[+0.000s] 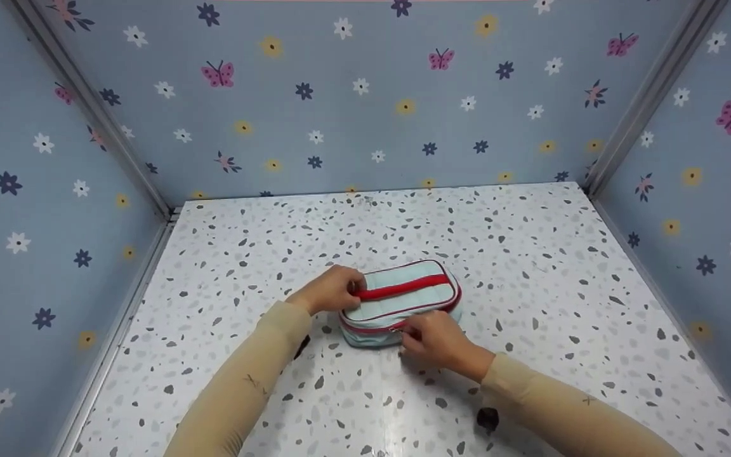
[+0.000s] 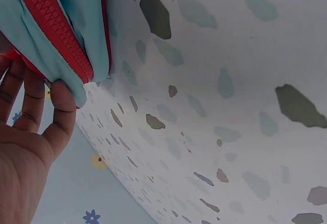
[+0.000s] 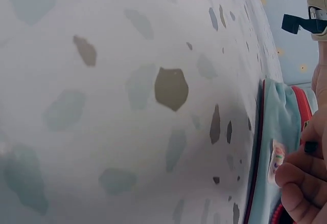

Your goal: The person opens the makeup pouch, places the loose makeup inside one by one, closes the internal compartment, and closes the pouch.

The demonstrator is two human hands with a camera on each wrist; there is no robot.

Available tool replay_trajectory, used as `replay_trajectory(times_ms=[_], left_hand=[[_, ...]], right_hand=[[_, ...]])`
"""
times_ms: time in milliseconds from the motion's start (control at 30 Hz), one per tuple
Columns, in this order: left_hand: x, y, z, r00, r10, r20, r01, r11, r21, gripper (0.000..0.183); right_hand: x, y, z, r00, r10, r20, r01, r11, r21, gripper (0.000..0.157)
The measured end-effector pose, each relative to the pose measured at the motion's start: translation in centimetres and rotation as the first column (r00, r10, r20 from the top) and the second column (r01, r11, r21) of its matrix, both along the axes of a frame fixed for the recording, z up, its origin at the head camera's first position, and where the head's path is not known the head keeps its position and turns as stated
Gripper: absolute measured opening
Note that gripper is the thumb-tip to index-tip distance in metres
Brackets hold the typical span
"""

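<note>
A light blue zip pouch (image 1: 378,308) with dark red piping lies on the speckled table, its lid facing up. Across the lid runs a red strap handle (image 1: 407,287). My left hand (image 1: 332,289) holds the left end of this strap, fingertips curled at the lid's edge. At the front side, my right hand (image 1: 438,339) pinches the zipper pull (image 1: 396,328). The chunky red zipper (image 2: 53,27) shows along the pouch's side in the left wrist view. Beside the right fingers, a small printed label (image 3: 277,157) sticks out from the fabric.
The white speckled tabletop (image 1: 264,254) surrounds the pouch. Blue flowered panels (image 1: 365,127) enclose the back and both sides, joined by grey metal posts (image 1: 96,114) at the corners. A dark strap (image 3: 299,24) hangs by the other wrist.
</note>
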State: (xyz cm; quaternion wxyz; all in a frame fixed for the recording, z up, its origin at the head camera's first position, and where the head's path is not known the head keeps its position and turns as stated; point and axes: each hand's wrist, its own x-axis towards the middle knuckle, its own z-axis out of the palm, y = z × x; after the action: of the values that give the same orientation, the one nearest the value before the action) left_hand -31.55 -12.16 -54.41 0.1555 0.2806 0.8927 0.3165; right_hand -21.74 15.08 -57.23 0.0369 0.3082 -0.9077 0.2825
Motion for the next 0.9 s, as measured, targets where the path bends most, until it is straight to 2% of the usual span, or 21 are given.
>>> replay_trajectory(times_ms=[133, 300, 600, 800, 900], left_hand=[[0.1, 0.0, -0.2, 0.999, 0.026, 0.028, -0.026, 1.0, 0.0, 0.015], [0.1, 0.1, -0.3, 0.998, 0.045, 0.043, -0.045, 0.999, 0.005, 0.014], [0.2, 0.2, 0.1, 0.997, 0.042, 0.062, -0.042, 0.999, -0.002, 0.013], [0.3, 0.1, 0.1, 0.998, 0.039, 0.043, -0.039, 0.999, -0.012, 0.012], [0.4, 0.1, 0.1, 0.998, 0.041, 0.057, -0.04, 0.999, -0.009, 0.013]], right_hand=[[-0.1, 0.7, 0.1, 0.999, -0.019, 0.038, 0.019, 1.0, 0.013, 0.025], [-0.4, 1.6, 0.2, 0.997, -0.028, 0.072, 0.027, 1.0, 0.013, 0.02], [-1.0, 3.2, 0.4, 0.999, -0.043, 0.011, 0.043, 0.999, 0.02, 0.021], [-1.5, 4.7, 0.5, 0.993, -0.115, -0.014, 0.115, 0.992, 0.05, 0.022], [-1.7, 5.6, 0.6, 0.988, -0.152, 0.011, 0.151, 0.986, 0.07, 0.023]])
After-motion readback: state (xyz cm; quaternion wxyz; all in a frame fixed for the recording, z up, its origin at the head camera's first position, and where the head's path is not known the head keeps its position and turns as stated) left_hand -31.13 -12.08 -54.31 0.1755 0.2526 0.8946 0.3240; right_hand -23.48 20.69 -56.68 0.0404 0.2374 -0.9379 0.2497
